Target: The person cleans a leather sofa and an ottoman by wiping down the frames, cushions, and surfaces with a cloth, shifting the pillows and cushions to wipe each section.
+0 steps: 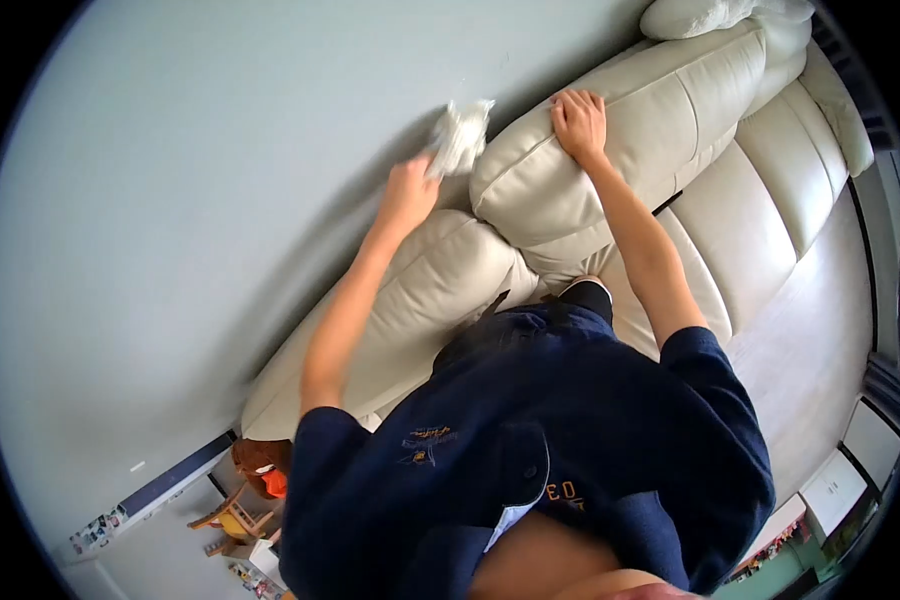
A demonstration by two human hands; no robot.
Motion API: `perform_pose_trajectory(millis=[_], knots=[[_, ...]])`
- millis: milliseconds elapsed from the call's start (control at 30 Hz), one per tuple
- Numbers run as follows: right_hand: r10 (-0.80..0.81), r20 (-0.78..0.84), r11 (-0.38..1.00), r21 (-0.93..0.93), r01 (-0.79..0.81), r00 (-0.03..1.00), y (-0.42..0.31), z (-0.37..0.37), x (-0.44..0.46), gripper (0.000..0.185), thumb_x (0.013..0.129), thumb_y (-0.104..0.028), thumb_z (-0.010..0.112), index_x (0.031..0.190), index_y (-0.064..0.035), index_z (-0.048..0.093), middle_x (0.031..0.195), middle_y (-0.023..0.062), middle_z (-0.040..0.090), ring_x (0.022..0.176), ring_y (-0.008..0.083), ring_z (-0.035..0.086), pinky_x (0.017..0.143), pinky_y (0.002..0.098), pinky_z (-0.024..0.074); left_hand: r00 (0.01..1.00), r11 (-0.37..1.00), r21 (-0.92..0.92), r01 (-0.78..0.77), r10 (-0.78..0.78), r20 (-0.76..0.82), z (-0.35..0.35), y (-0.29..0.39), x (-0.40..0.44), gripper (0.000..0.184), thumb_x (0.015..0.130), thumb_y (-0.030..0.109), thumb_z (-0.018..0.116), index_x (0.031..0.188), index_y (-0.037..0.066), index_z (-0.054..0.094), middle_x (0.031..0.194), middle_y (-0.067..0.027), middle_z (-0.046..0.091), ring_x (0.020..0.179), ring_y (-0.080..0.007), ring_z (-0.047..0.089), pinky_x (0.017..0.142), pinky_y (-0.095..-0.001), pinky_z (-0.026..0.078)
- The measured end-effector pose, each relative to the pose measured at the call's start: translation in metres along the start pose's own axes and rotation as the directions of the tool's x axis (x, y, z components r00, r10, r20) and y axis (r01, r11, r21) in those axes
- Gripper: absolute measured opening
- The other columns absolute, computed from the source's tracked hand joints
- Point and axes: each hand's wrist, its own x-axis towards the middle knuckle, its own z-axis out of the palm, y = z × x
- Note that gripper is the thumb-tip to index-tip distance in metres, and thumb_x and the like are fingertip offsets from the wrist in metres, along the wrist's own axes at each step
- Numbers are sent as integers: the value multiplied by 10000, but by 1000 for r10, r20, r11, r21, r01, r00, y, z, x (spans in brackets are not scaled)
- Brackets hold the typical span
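Observation:
My left hand is closed on the lower end of a white, crumpled cloth-like thing, held up by the wall behind the sofa. Motion blurs it, so I cannot tell its exact kind. Just right of it, my right hand lies on the top of the cream leather sofa backrest, fingers flat near the seam and holding nothing. Another padded section of the sofa sits below my left forearm.
A pale wall runs along the sofa's back. My foot is on the sofa seat. A pillow rests at the far top end. At lower left stand a small wooden chair and a brown item. A white cabinet is at lower right.

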Motion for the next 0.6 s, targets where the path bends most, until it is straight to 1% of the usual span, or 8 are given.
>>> perform_pose_trajectory(millis=[67,167,233,300,400,433,500,600], knots=[[-14,-252,996,80,35,967,-5,-14,3,235,865,-153,538,1060,-87,650,1167,89,624,1095,277,557,1018,418,369,971,983,-100,-152,130,-199,12,40,40,299,839,15,546,1125,10,632,980,-255,633,935,-454,589,752,-480,501],[330,-345,939,25,-343,879,-9,-51,-33,485,905,-205,538,1383,-148,489,1510,88,380,1375,317,353,1135,505,220,908,922,-141,-360,312,-279,68,75,120,380,804,-40,499,1144,51,641,1109,-242,626,1013,-438,590,841,-493,495],[546,-148,818,-119,-563,825,13,-55,-79,544,951,-274,514,1475,-197,389,1584,93,258,1458,310,229,1153,530,191,923,897,-225,-381,355,-147,93,116,166,409,822,-15,476,1187,76,637,1161,-242,618,1079,-419,575,928,-456,489],[413,-66,911,29,-412,908,47,-64,-122,579,958,-366,530,1491,-210,366,1593,99,235,1459,377,195,1126,584,227,871,860,-159,-485,461,-169,144,136,224,400,823,-9,479,1174,85,647,1147,-225,630,1051,-415,592,919,-460,493],[515,-151,853,183,-488,844,113,-84,-107,624,938,-395,565,1494,-206,355,1569,160,258,1441,411,213,1143,556,204,820,827,-48,-560,545,-176,182,171,280,377,833,7,478,1142,111,667,1128,-193,648,1013,-402,622,901,-471,499],[513,-279,851,40,-524,811,161,-84,-86,689,916,-426,598,1507,-202,323,1547,242,249,1423,437,230,1160,520,179,886,885,-70,-461,456,-79,189,182,299,392,831,5,487,1166,115,658,1177,-191,633,1060,-395,606,919,-460,497],[651,-368,738,106,-666,663,208,-105,-21,703,927,-449,564,1522,-198,285,1541,285,225,1431,435,208,1164,530,151,953,955,-16,-296,297,64,207,199,316,402,835,4,495,1187,122,649,1209,-190,625,1096,-383,595,926,-447,499],[848,-293,476,56,-878,441,236,-113,76,687,901,-565,489,1507,-297,305,1579,233,155,1438,481,129,1136,629,97,877,877,-29,-480,481,2,269,188,325,395,823,-1,491,1168,100,657,1230,-180,616,1086,-379,599,914,-436,506]])
